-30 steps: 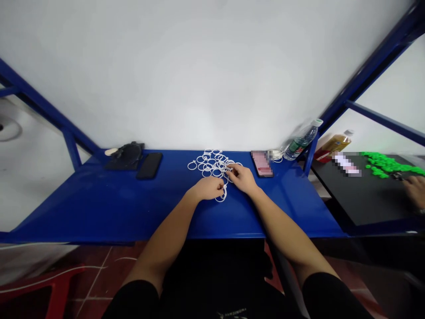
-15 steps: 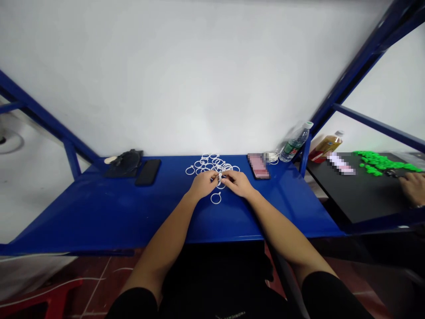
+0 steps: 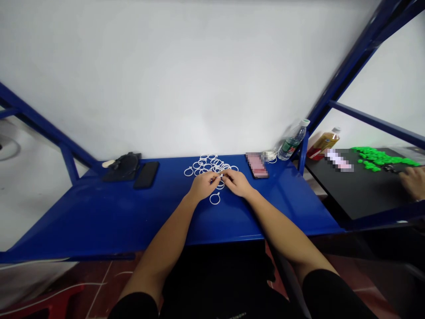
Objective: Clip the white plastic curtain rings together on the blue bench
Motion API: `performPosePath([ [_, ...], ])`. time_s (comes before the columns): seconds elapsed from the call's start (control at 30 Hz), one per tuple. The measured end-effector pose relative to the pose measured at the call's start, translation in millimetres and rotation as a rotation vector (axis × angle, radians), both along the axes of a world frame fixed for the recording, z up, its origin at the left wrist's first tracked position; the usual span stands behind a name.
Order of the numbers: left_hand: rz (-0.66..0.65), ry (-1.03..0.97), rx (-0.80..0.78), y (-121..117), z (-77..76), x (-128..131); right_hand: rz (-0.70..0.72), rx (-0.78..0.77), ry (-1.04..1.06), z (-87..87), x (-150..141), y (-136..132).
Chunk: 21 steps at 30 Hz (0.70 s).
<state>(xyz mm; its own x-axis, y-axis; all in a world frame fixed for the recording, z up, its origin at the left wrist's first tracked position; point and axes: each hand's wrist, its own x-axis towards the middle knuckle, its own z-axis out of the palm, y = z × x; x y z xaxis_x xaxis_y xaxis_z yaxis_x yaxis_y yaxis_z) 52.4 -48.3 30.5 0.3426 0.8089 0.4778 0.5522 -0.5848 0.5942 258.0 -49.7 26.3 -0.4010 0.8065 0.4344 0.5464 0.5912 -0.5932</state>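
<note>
My left hand (image 3: 203, 185) and my right hand (image 3: 238, 182) meet over the middle of the blue table, fingertips pinched. Between them they grip a white curtain ring (image 3: 221, 176), a thin hoop with a small eyelet; the fingers cover most of it. Just beyond the hands spreads a loose pile of similar white rings (image 3: 217, 168), several overlapping. One single ring (image 3: 214, 204) lies nearer to me, below the hands, with its eyelet pointing away.
Left on the blue table (image 3: 109, 212) lie a dark phone (image 3: 146, 174) and a black plastic bag (image 3: 124, 167). To the right are a pink-screened phone (image 3: 257, 165), a white cable and a water bottle (image 3: 294, 142). Another person's hand (image 3: 413, 180) is at a black table with green pieces (image 3: 381, 157).
My fingers have shifted slightly on the small white ring, and its eyelet now shows less upright. The view has tilted a little. The other person's hand has moved slightly.
</note>
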Motion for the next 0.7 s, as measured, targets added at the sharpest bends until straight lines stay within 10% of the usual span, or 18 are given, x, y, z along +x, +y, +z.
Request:
performPosePath([
  [0.7, -0.143, 0.109, 0.088, 2.6, -9.4, -0.6, 0.025, 0.016, 0.069, -2.1, -1.8, 1.9],
])
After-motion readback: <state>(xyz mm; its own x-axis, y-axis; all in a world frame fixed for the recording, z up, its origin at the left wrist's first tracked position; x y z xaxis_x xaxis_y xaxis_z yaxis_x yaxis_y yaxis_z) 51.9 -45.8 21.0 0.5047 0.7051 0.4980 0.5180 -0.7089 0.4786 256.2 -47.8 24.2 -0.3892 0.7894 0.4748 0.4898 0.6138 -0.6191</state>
